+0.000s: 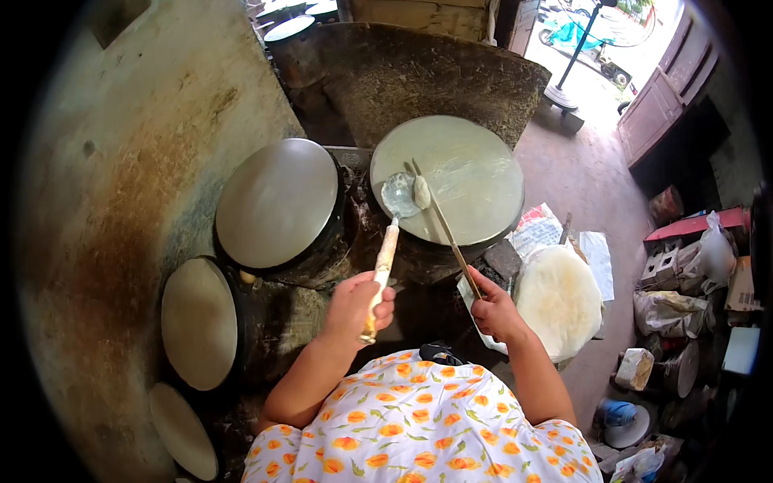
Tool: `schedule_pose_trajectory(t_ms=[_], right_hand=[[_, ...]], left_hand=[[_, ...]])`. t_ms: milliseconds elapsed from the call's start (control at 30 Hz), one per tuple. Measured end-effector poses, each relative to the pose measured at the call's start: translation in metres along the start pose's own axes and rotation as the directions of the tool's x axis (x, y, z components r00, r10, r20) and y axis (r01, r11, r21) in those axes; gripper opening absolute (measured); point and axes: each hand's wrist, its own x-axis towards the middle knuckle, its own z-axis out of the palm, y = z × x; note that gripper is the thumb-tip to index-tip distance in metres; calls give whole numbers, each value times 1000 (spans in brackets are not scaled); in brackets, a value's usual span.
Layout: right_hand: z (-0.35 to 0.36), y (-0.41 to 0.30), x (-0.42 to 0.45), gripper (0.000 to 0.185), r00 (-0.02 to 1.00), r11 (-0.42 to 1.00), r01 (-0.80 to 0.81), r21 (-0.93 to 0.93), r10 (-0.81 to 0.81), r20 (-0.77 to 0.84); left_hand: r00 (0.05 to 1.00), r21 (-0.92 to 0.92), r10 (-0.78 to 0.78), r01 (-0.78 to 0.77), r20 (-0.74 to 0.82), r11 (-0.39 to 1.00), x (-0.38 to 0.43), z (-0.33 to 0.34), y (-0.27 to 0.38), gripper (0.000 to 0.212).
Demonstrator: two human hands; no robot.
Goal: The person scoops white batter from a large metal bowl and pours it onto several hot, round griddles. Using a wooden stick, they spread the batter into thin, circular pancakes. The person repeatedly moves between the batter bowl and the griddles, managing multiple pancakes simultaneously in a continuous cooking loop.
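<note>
My left hand (357,307) grips the pale, worn handle of a metal ladle (400,194). The ladle's bowl is over the left part of a large round griddle (483,211), whose top carries a thin pale layer with streaks. In my right hand (495,307) is a long thin wooden stick (445,226), slanting up and left across the griddle. A small whitish lump (422,192) sits between the ladle bowl and the stick; what bears it is hard to tell. Right of my right hand lies a stack of round, thin pancakes (558,299).
More round griddles, among them a large one (278,202) and a smaller one (200,323), line the stained wall on the left. A curved dark panel (423,72) rises behind. Paper sheets (537,226) lie by the stack. Bags and boxes (670,311) crowd the right side.
</note>
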Motion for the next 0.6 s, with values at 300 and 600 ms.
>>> schedule_pose_trajectory(t_ms=[300,600], right_hand=[[22,-9,11,71,583,360,622,-695,-806,104],[28,63,8,74,851,561,242,-791,-515,-105]], left_hand=[[992,-212,117,-106,43,971,-63,-47,17,41],[986,-266,58,-15,155,964,-69,-92,29,41]])
